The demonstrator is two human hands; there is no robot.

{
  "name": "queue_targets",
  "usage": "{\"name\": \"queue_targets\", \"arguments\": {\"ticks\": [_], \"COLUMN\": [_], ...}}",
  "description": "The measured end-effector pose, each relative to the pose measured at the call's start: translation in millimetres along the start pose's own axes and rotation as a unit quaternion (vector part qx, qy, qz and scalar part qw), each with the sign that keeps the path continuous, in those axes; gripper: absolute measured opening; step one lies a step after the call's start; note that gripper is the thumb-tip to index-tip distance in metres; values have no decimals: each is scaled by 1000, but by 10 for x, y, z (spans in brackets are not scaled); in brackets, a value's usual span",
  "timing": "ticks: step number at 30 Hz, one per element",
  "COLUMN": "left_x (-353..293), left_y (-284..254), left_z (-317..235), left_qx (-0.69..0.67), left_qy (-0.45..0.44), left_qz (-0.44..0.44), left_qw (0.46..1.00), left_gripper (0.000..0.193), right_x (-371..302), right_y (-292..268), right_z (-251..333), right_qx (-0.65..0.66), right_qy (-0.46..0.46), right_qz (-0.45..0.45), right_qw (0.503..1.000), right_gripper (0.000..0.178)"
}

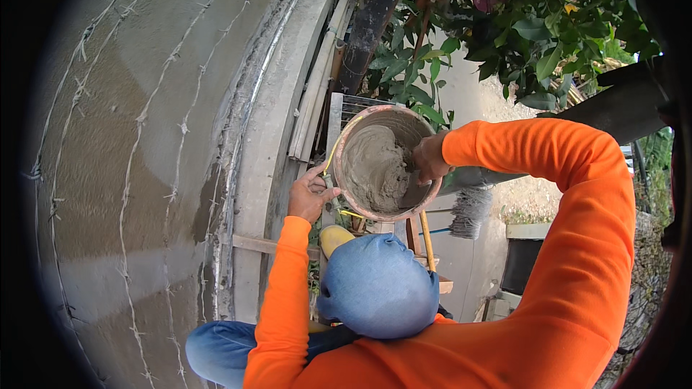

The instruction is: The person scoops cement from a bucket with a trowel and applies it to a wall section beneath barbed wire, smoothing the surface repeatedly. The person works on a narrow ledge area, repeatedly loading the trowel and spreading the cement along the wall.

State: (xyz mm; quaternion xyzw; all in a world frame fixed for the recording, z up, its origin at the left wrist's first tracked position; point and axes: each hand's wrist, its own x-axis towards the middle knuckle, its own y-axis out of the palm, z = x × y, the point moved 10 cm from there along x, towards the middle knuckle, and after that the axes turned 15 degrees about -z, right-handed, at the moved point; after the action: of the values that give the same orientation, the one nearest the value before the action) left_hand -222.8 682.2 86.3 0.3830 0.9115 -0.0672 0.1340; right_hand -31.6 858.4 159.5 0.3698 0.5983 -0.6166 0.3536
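Observation:
A round bucket (351, 200) with a worn pinkish rim stands in front of my raised knee. Wet grey mortar (375, 166) fills much of it, smeared up the inner wall. At the bucket's left side my left hand (310, 194) closes its fingers round the handle, close against the rim. My right hand (431, 158) reaches over the right rim into the bucket, its fingers curled. Whatever it grips is hidden by the hand and the shaded inner wall.
On the left, several strands of barbed wire (169, 65) run along a grey plastered wall (101, 173). A concrete ledge (252, 144) borders it. Leafy branches (548, 29) hang at the upper right. A brush head (471, 212) and a yellow pole (427, 241) are right of my knee.

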Motion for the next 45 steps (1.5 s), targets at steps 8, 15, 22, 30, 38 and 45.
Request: {"name": "queue_targets", "arguments": {"ticks": [8, 15, 22, 30, 38, 45], "left_x": [18, 112, 157, 94, 232, 343], "left_y": [-41, -62, -1636, -2527, -2528, -2737], "left_z": [-32, -15, -65, 646, 772, 1028], "left_qx": [-12, 17, 395, 530, 553, 496], "left_qy": [-16, 8, 108, -63, -130, -135], "left_qz": [8, 34, -349, -390, -352, -315], "left_qw": [1000, 999, 843, 750, 744, 798], "left_gripper": [76, 76, 64, 86, 60, 51], "right_x": [-538, -901, -840, -755, -1504, -1449], "right_y": [361, -290, -533, -596, -651, -597], "right_z": [-98, -321, -192, -22, -550, -493], "right_qx": [734, 346, -27, 16, -120, -89], "right_qy": [148, 237, 166, 174, 205, 235], "right_qz": [70, -279, -247, -225, -413, -406], "right_qw": [659, 864, 954, 959, 879, 879], "right_gripper": [47, 45, 35, 34, 21, 29]}}
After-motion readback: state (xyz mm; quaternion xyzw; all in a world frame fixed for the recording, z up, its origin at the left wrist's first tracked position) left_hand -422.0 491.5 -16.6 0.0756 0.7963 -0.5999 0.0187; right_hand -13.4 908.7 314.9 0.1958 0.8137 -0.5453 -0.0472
